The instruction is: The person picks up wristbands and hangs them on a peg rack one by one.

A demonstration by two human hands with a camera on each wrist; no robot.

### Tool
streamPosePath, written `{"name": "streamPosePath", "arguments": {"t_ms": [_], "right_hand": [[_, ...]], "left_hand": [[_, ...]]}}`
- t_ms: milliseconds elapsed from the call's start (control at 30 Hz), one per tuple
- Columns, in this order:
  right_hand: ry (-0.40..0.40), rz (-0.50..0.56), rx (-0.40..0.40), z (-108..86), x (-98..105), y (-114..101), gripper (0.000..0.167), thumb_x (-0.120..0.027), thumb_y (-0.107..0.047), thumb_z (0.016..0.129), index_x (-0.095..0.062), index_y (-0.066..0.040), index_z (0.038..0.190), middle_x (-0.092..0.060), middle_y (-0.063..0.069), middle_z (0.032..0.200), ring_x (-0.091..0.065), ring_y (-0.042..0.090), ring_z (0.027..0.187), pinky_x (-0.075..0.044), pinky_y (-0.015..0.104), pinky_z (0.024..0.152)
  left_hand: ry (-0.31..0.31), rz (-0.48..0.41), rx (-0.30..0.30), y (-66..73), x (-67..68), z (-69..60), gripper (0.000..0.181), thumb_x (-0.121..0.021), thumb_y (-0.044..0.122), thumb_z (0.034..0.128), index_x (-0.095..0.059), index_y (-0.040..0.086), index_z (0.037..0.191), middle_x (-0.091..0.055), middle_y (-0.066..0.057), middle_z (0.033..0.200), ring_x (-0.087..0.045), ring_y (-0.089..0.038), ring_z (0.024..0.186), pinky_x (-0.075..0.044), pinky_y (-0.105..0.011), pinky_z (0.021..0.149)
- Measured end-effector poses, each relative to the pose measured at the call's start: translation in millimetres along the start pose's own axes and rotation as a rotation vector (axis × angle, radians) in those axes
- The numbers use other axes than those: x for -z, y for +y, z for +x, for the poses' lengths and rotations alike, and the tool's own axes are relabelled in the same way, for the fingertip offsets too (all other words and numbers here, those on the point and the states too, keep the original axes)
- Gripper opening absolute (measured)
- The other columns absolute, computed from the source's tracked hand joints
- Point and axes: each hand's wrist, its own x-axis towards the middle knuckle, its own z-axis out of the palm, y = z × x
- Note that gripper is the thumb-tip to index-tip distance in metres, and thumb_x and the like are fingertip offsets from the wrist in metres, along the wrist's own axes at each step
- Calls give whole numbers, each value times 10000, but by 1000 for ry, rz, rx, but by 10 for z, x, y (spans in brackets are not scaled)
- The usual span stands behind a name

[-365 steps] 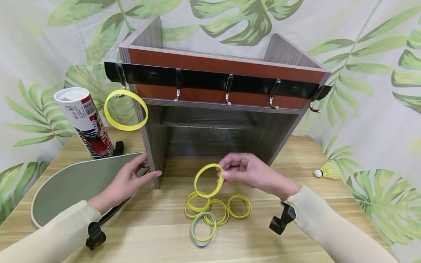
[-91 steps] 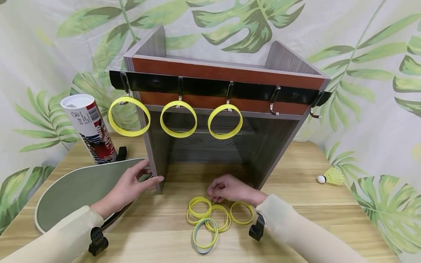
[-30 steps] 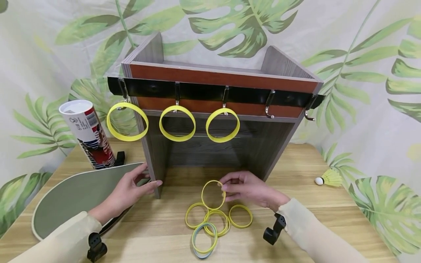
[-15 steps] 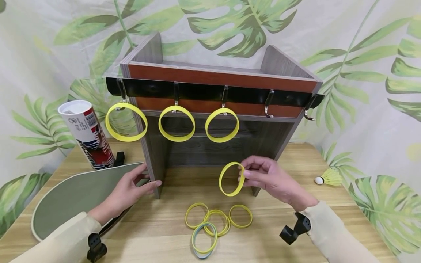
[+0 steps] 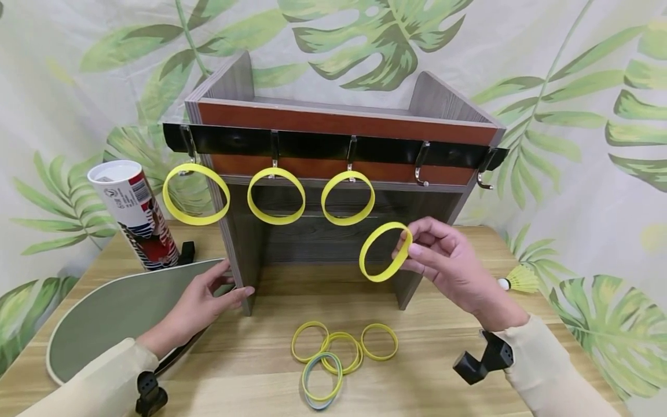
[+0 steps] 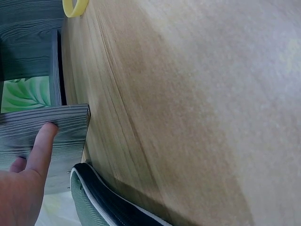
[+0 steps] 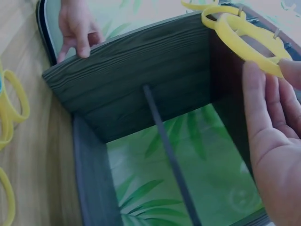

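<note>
My right hand (image 5: 458,269) pinches a yellow wristband-like ring (image 5: 384,252) between thumb and fingers, in front of the grey wooden shelf (image 5: 341,107) and below its black hook rail (image 5: 234,140). Three similar rings hang from the rail: a left ring (image 5: 195,220), a middle ring (image 5: 276,220) and a third ring (image 5: 348,221). Two hooks to the right, a fourth hook (image 5: 421,174) and an end hook (image 5: 484,176), carry nothing. My left hand (image 5: 195,307) holds the shelf's left side panel (image 6: 66,136), thumb on its front edge and fingers behind.
Several more rings (image 5: 342,370) lie on the wooden table (image 5: 417,370), one (image 5: 307,399) with blue. A printed tube (image 5: 136,217) stands left, behind a flat green case (image 5: 120,307). At right lies a yellow shuttlecock (image 5: 523,280), partly hidden by my right hand.
Two more rings have come to hang on the rail since the oldest frame. Lately my right hand has lifted another ring off the table, up and to the right. The left hand has stayed put.
</note>
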Motion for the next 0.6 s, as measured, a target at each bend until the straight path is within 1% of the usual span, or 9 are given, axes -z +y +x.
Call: {"name": "streamPosePath", "arguments": {"t_ms": [100,233,367,467,600], "right_hand": [[39,32,63,10,-32,-69,289,-469,104,1056,-668,-82,1154,-729,9,1095,-730,132,1049,-641,289,953],[123,99,136,45,-88,-153,263,-479,101,1056,-662,-58,1157,-739,43,1094,-742,150,1045,-637,288,962],[197,174,203,77,-129,-205,242,-477,108,1053,-658,-22,1148,-741,74,1102,-743,166,1061,-625,290,991],[229,214,233,87,-144,-215,238,-471,111,1052,-657,-1,1149,-747,99,1111,-749,171,1056,-628,269,973],[265,227,229,98,-155,-194,223,-482,96,1054,-660,-5,1143,-754,108,1120,-756,171,1046,-633,238,937]], "left_hand": [[4,7,6,1,4,-3,639,-718,147,1006,-440,69,1576,-664,-254,1260,-679,22,994,-670,-284,752],[15,23,6,-2,22,-3,632,-724,140,1001,-450,54,1564,-684,-231,1211,-693,17,950,-670,-290,736],[15,29,-1,-3,24,14,624,-730,145,997,-465,65,1556,-692,-193,1188,-691,11,966,-670,-289,736],[12,25,6,-3,17,23,632,-734,159,997,-463,77,1561,-679,-205,1218,-677,20,998,-669,-280,745],[8,19,16,-9,5,18,650,-733,154,997,-445,69,1573,-670,-234,1224,-673,27,990,-668,-276,745]]}}
